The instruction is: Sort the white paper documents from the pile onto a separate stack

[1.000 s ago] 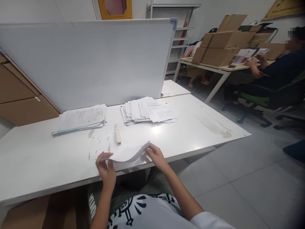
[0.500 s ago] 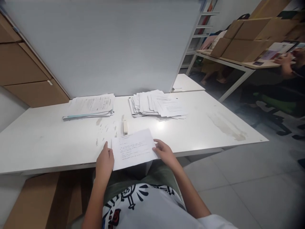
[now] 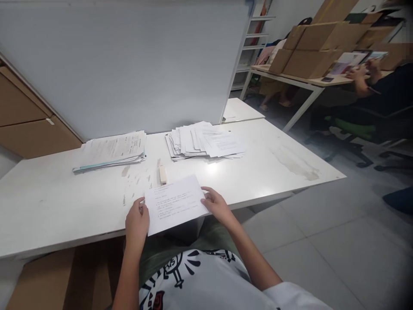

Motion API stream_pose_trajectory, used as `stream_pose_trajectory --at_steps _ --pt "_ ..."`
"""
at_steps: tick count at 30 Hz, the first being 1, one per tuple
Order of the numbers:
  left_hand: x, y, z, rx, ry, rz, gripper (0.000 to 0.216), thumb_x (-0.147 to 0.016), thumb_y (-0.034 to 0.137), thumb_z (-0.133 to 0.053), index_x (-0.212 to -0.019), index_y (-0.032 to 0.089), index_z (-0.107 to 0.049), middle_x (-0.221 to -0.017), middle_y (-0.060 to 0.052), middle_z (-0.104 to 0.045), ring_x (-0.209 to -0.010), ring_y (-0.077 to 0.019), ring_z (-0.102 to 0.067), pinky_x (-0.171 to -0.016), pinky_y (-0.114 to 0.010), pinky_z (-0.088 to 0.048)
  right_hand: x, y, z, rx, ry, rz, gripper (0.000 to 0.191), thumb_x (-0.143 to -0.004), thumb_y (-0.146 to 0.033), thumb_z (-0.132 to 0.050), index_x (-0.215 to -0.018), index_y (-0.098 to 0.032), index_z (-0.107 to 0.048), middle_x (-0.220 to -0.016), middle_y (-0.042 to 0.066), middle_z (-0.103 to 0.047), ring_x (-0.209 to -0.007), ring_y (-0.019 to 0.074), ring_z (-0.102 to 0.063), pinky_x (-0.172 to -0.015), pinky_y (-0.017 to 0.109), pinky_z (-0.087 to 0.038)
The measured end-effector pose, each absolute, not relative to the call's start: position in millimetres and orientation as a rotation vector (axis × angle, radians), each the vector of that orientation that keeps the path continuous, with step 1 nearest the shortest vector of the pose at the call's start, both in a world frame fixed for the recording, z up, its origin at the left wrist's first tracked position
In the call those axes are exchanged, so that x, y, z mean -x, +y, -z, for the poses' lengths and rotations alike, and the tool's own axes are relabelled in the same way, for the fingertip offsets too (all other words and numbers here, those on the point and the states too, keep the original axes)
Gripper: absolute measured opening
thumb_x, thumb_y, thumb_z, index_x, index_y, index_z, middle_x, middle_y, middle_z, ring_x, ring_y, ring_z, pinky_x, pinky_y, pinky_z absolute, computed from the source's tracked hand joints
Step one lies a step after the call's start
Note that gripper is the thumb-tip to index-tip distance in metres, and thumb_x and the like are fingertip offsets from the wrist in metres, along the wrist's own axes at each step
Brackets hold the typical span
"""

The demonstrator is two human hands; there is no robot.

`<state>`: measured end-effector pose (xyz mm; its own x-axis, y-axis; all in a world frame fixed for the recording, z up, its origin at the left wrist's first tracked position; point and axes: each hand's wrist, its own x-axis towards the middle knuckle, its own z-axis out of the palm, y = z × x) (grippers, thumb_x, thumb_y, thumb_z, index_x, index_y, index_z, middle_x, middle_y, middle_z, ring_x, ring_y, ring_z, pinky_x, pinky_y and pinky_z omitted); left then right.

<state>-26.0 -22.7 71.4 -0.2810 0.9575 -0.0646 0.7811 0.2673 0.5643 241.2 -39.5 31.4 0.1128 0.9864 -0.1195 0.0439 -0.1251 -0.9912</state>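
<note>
A white printed sheet of paper [image 3: 176,203] lies at the front edge of the white table [image 3: 274,172], overhanging it slightly. My left hand [image 3: 137,224] grips the sheet's left edge, thumb on top. My right hand [image 3: 217,204] holds its right edge with curled fingers. Just behind the sheet lies a small white stapler [image 3: 162,175]. Farther back are a flat stack of papers [image 3: 111,150] on the left and a fanned heap of folded papers [image 3: 203,141] to the right.
A whiteboard panel [image 3: 129,64] stands along the table's far side. Brown cabinets [image 3: 26,125] are at left. At the back right, another person's hands [image 3: 363,75] rest on a desk piled with cardboard boxes [image 3: 309,51], beside a green office chair [image 3: 351,131].
The sheet was lifted and bowed between my hands a second ago; it now lies flat, printed side up, at the table edge. The camera view has shifted downward and closer.
</note>
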Motion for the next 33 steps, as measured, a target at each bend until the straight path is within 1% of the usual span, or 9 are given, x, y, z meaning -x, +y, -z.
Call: stream_pose_trajectory --at_steps 7,11,14,19,22,24,27,30,33 --pt "21.8 -4.7 -76.8 -1.692 2.191 -0.436 0.042 -0.089 0.027 -0.035 -0.127 0.019 -0.052 -0.11 -0.01 -0.066 -0.103 -0.0268 -0.061 -0.084 -0.035 -0.045 -238.2 -29.4 -37.3 1.425 -1.005 -1.238 0.04 -0.065 -0.025 -0.057 -0.104 -0.018 -0.058 -0.062 -0.007 -0.047 -0.057 0.0117 -0.046 -0.056 0.025 -0.034" --pt "15.6 1.5 -85.7 -1.728 2.256 -0.272 0.044 -0.088 0.028 -0.036 -0.129 0.022 -0.049 -0.107 -0.008 -0.067 -0.098 -0.0293 -0.062 -0.074 -0.036 -0.045 -239.0 -24.9 -39.0 1.457 -0.981 -1.272 0.037 -0.065 -0.017 -0.055 -0.102 -0.017 -0.059 -0.065 -0.005 -0.052 -0.06 0.012 -0.049 -0.057 0.024 -0.036" --pt "13.0 5.4 -88.0 -1.764 2.292 -0.184 0.042 -0.088 0.03 -0.035 -0.126 0.022 -0.049 -0.107 -0.008 -0.067 -0.093 -0.0294 -0.062 -0.068 -0.036 -0.044 -239.6 -21.1 -37.5 1.491 -1.008 -1.243 0.039 -0.066 -0.013 -0.055 -0.104 -0.018 -0.06 -0.067 -0.005 -0.051 -0.06 0.0114 -0.049 -0.056 0.023 -0.036" --pt "10.7 14.7 -88.8 -1.83 2.294 0.041 0.038 -0.089 0.029 -0.031 -0.12 0.019 -0.051 -0.11 -0.012 -0.065 -0.089 -0.0299 -0.063 -0.064 -0.037 -0.044 -240.0 -15.8 -37.4 1.546 -1.078 -1.204 0.04 -0.065 -0.01 -0.053 -0.103 -0.019 -0.062 -0.064 -0.006 -0.049 -0.061 0.012 -0.049 -0.058 0.024 -0.036" --pt "9.0 19.1 -87.6 -1.931 2.28 0.024 0.04 -0.09 0.028 -0.029 -0.121 0.018 -0.051 -0.111 -0.013 -0.064 -0.091 -0.0301 -0.062 -0.064 -0.038 -0.046 -239.2 -13.4 -37.2 1.544 -1.06 -1.195 0.04 -0.066 -0.009 -0.053 -0.103 -0.019 -0.062 -0.065 -0.006 -0.049 -0.062 0.0121 -0.049 -0.059 0.023 -0.037" --pt "6.9 21.3 -85.0 -2.016 2.273 -0.08 0.042 -0.091 0.028 -0.027 -0.122 0.015 -0.053 -0.112 -0.015 -0.063 -0.095 -0.0308 -0.061 -0.067 -0.04 -0.048 -238.3 -11.5 -36.0 1.555 -1.037 -1.166 0.039 -0.067 -0.008 -0.052 -0.103 -0.02 -0.062 -0.067 -0.006 -0.05 -0.063 0.0122 -0.05 -0.059 0.023 -0.038" --pt "0.6 25.8 -78.0 -2.18 2.292 -0.325 0.047 -0.092 0.03 -0.029 -0.127 0.009 -0.053 -0.115 -0.019 -0.061 -0.105 -0.0346 -0.058 -0.08 -0.045 -0.049 -237.1 -7.4 -34.3 1.579 -1.0 -1.119 0.038 -0.068 -0.007 -0.051 -0.102 -0.021 -0.061 -0.067 -0.006 -0.051 -0.064 0.0122 -0.052 -0.059 0.022 -0.038" --pt "-9.1 32.8 -65.0 -2.49 2.069 -0.593 0.054 -0.093 0.031 -0.03 -0.138 0.005 -0.042 -0.134 -0.021 -0.051 -0.124 -0.0357 -0.047 -0.099 -0.049 -0.043 -235.7 -1.5 -33.8 1.548 -0.97 -1.162 0.036 -0.069 -0.008 -0.051 -0.101 -0.021 -0.06 -0.068 -0.005 -0.052 -0.063 0.0126 -0.053 -0.058 0.023 -0.04" --pt "-18.8 38.7 -45.1 -2.725 1.698 -0.646 0.056 -0.094 0.03 -0.03 -0.142 0.003 -0.037 -0.148 -0.019 -0.039 -0.139 -0.0328 -0.029 -0.11 -0.047 -0.035 -232.8 3.8 -30.9 1.512 -0.977 -1.12 0.037 -0.071 -0.01 -0.049 -0.105 -0.02 -0.059 -0.07 -0.004 -0.055 -0.064 0.0139 -0.055 -0.062 0.025 -0.043"
